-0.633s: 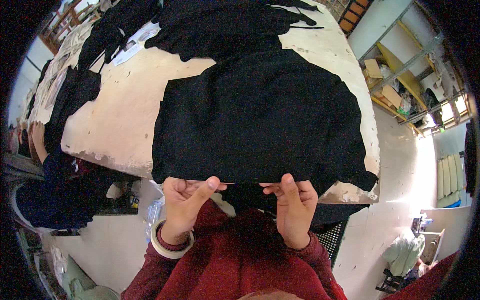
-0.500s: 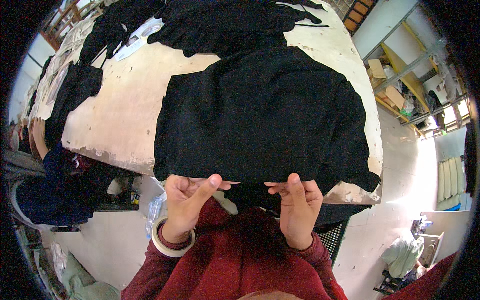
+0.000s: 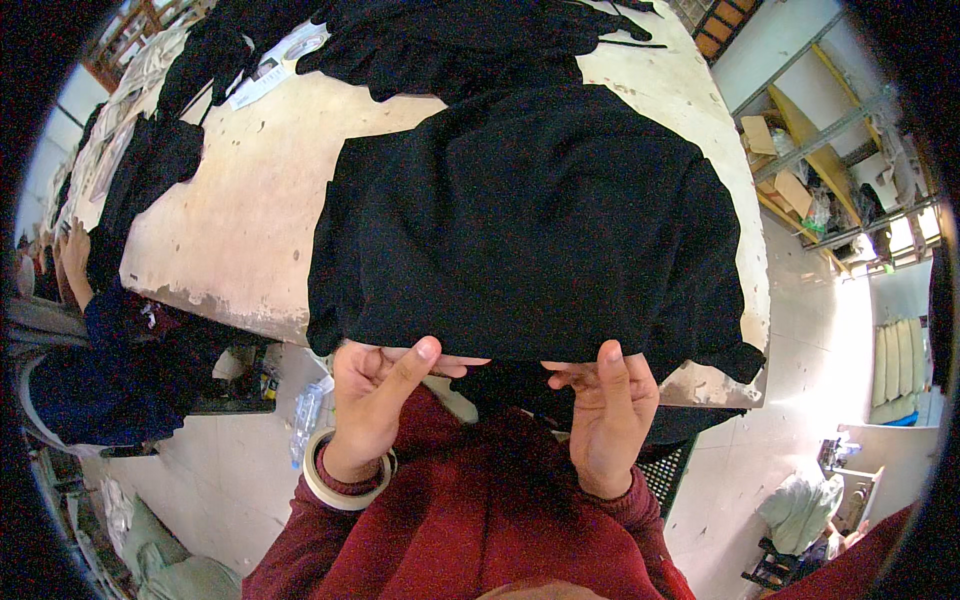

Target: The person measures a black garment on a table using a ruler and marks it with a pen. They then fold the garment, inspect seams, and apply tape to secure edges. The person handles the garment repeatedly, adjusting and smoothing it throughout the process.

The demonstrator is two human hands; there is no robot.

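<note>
A wide piece of black fabric (image 3: 520,220) lies draped over the front edge of a pale, scuffed table (image 3: 220,230). My left hand (image 3: 385,400) grips its near edge left of centre, thumb on top and fingers partly under the hem. A cream tape roll (image 3: 325,490) circles that wrist. My right hand (image 3: 608,410) holds the same edge farther right, thumb upright against the hem and fingers curled beneath. Both cuffs are dark red. More black pieces (image 3: 450,50) and a white printed paper (image 3: 270,70) lie farther back on the table.
At left, a co-worker in dark blue (image 3: 100,390) has a hand (image 3: 75,260) on piled fabric. A person in pale clothing (image 3: 800,510) is at lower right. Shelving with boards and boxes (image 3: 800,180) lines the right wall. A plastic bottle (image 3: 308,420) shows below the table edge.
My hands have moved slightly up and farther apart along the fabric's near edge, my right hand shifting rightward. The fabric has risen a little and its folds have shifted.
</note>
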